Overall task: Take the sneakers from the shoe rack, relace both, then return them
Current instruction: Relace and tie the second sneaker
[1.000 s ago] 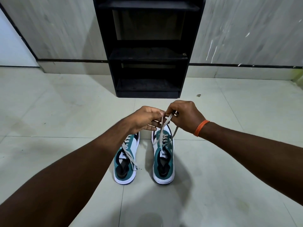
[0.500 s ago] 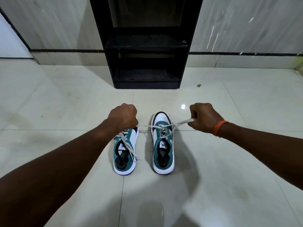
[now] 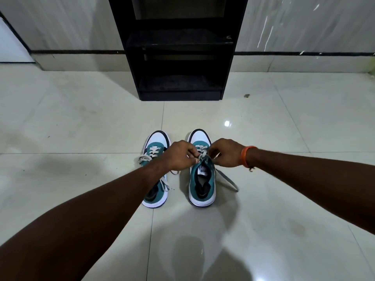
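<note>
Two teal-and-white sneakers stand side by side on the tiled floor, toes toward the rack. My left hand (image 3: 180, 156) and my right hand (image 3: 227, 153) meet over the right sneaker (image 3: 202, 179), each pinching its grey lace (image 3: 203, 154) near the top eyelets. One loose lace end (image 3: 228, 180) trails on the floor to the right of that shoe. The left sneaker (image 3: 155, 148) is partly hidden under my left forearm; its lace lies in loose loops. The black shoe rack (image 3: 178, 47) stands against the wall, its visible shelves bare.
A small dark speck (image 3: 246, 95) lies on the floor right of the rack. A grey marbled wall (image 3: 304, 23) with a dark skirting line runs behind. A white door edge (image 3: 10, 43) shows at far left.
My hands, pulled wide apart with the lace taut half a second ago, have come back together low over the right sneaker. One lace end now lies slack on the floor.
</note>
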